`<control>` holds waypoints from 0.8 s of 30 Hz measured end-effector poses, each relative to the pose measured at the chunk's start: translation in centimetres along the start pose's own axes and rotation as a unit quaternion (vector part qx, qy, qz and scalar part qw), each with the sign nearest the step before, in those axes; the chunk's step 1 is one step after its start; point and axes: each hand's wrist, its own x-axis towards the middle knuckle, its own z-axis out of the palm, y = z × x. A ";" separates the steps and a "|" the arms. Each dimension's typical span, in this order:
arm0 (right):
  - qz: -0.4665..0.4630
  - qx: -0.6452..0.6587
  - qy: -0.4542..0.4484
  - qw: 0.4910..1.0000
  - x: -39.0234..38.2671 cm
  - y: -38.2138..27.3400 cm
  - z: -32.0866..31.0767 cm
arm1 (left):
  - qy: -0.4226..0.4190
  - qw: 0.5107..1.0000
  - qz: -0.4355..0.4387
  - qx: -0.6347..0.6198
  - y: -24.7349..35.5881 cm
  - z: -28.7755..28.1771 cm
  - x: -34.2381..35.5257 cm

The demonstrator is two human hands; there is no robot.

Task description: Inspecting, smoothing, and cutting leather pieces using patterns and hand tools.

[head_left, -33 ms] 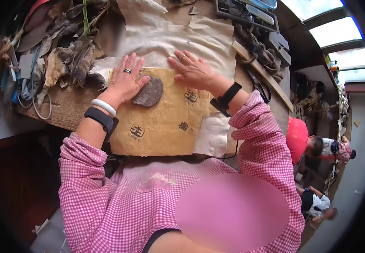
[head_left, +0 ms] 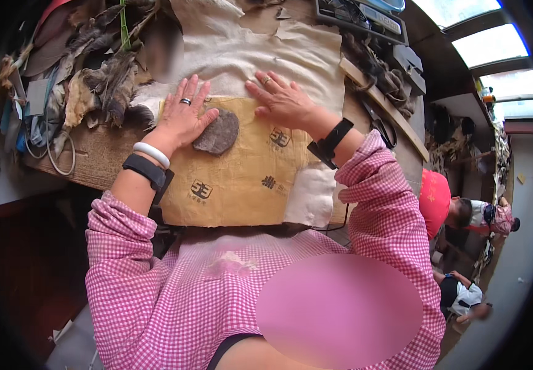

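A sheet of yellowish-brown paper [head_left: 229, 191] with dark printed marks lies over a cream hide [head_left: 235, 49] on the bench. My left hand [head_left: 185, 117] lies flat on the paper's upper left and the hide at its edge, fingers stretched out, thumb beside a flat grey-brown stone [head_left: 216, 135]. My right hand [head_left: 282, 102] rests spread to the right of the stone, fingertips on the hide just beyond the paper's upper edge. A pale piece [head_left: 309, 197] sticks out at the paper's lower right.
Furs and scraps [head_left: 109, 86] pile at the left with cords. At the right are a wooden batten [head_left: 389, 111], black scissors [head_left: 380, 126] and a cluttered grey tray [head_left: 359, 18]. Co-workers [head_left: 488, 216] work beside me at the right, one near a red cap [head_left: 433, 200].
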 end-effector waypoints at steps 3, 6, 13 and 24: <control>0.011 -0.010 0.013 1.000 0.9 0.4 0.2 | -0.005 1.000 0.005 0.002 -0.4 -0.3 1.2; 0.022 -0.008 0.008 1.000 1.8 1.0 -0.2 | -0.001 1.000 0.005 0.020 -0.9 -0.2 2.9; 0.024 -0.005 0.044 0.999 3.7 3.2 -0.3 | 0.032 0.999 0.019 0.020 -1.8 -0.6 6.8; -0.124 -0.010 0.117 0.985 -6.1 -2.6 0.4 | 0.239 0.940 0.147 -0.193 -2.1 -1.5 -9.5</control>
